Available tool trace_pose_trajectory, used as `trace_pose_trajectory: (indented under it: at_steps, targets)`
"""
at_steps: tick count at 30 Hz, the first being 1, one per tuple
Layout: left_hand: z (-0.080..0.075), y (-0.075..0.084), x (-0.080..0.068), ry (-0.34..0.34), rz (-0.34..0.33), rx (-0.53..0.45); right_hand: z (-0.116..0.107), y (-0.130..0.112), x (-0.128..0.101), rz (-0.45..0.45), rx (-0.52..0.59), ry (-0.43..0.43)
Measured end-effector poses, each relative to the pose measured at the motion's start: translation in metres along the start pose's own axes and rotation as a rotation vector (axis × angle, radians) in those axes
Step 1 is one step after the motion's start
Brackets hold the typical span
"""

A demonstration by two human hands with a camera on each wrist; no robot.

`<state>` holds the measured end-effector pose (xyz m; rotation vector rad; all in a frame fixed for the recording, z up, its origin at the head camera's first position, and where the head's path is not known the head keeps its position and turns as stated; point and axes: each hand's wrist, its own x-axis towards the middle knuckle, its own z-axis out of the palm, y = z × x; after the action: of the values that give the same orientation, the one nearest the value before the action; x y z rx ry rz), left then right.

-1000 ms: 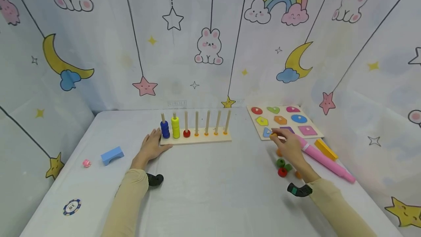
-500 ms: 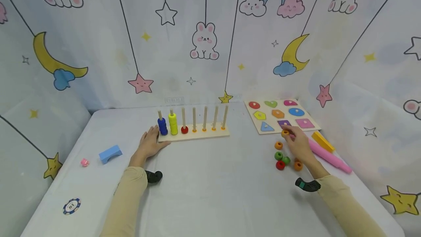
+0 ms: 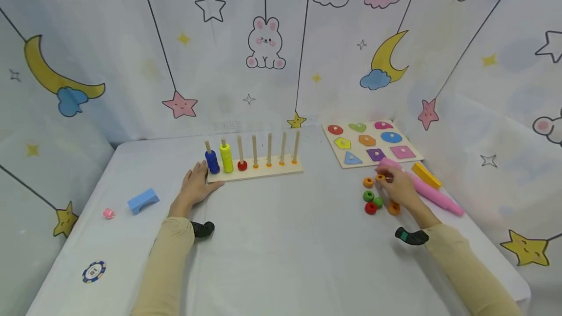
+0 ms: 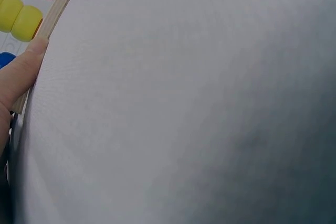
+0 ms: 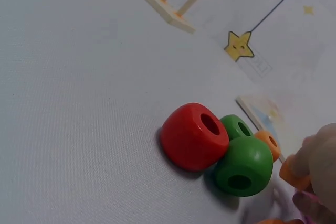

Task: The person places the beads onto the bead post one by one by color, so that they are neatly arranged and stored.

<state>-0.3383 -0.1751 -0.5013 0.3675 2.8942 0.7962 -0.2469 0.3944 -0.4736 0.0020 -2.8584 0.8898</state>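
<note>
My right hand (image 3: 389, 184) pinches a small orange bead (image 3: 380, 177) just above the table, near the front edge of the shape puzzle board (image 3: 333, 152). The right wrist view shows the fingertips (image 5: 319, 156) on that orange bead (image 5: 293, 174). Below it lie loose beads: a red one (image 5: 193, 136), two green (image 5: 244, 166), and orange ones (image 3: 368, 182). My left hand (image 3: 197, 184) rests flat on the table with its fingers (image 4: 23, 74) against the left end of the wooden peg rack (image 3: 263, 172). The rack carries blue (image 3: 212, 161), yellow (image 3: 226, 158) and red beads (image 3: 242, 165).
A pink rolling pin (image 3: 428, 193) and a yellow block (image 3: 426, 174) lie to the right of my right hand. A blue arch block (image 3: 143, 201), a small pink piece (image 3: 108, 213) and a poker chip (image 3: 94, 272) lie on the left. Printed curtains wall in the white table (image 3: 285, 247).
My right hand has drawn back with the orange bead from the puzzle board's front edge to beside the loose beads. The left hand has stayed against the rack.
</note>
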Motion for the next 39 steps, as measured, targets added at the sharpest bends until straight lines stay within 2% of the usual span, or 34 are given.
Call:
trace_pose_trajectory:
  at_steps: [4, 7, 9, 13, 15, 20, 22, 29, 32, 35, 39]
  targets:
    - [-0.006, -0.002, -0.002, 0.017, -0.005, -0.007, 0.002, -0.005, 0.006, 0.017, 0.02, -0.102]
    - [-0.008, -0.003, -0.002, 0.021, -0.004, -0.004, -0.001, -0.009, 0.01, 0.028, 0.034, -0.142]
    - [-0.008, -0.003, -0.001, 0.025, -0.004, 0.001, -0.006, -0.012, 0.013, 0.031, 0.042, -0.138]
    - [-0.009, -0.004, 0.0, 0.036, -0.006, 0.003, -0.015, -0.017, 0.018, 0.028, 0.075, -0.068]
    - [-0.009, -0.004, 0.0, 0.038, -0.002, 0.005, -0.017, -0.02, 0.016, -0.017, 0.076, -0.073]
    - [-0.006, 0.0, -0.001, 0.033, 0.012, 0.006, -0.012, -0.021, -0.007, -0.179, 0.049, -0.236]
    - [-0.004, 0.002, -0.002, 0.027, 0.013, -0.001, -0.008, -0.019, -0.019, -0.236, 0.021, -0.251]
    - [0.004, 0.003, -0.002, 0.011, 0.007, 0.0, 0.006, -0.012, -0.05, -0.469, -0.057, -0.085]
    - [0.004, 0.002, -0.003, 0.023, 0.013, -0.009, 0.009, -0.011, -0.055, -0.548, -0.048, -0.07]
    - [0.003, 0.001, -0.005, 0.033, 0.019, -0.031, 0.011, -0.012, -0.056, -0.572, -0.041, -0.079]
    - [0.0, -0.001, -0.005, 0.035, 0.01, -0.036, 0.011, -0.015, -0.054, -0.558, -0.05, -0.074]
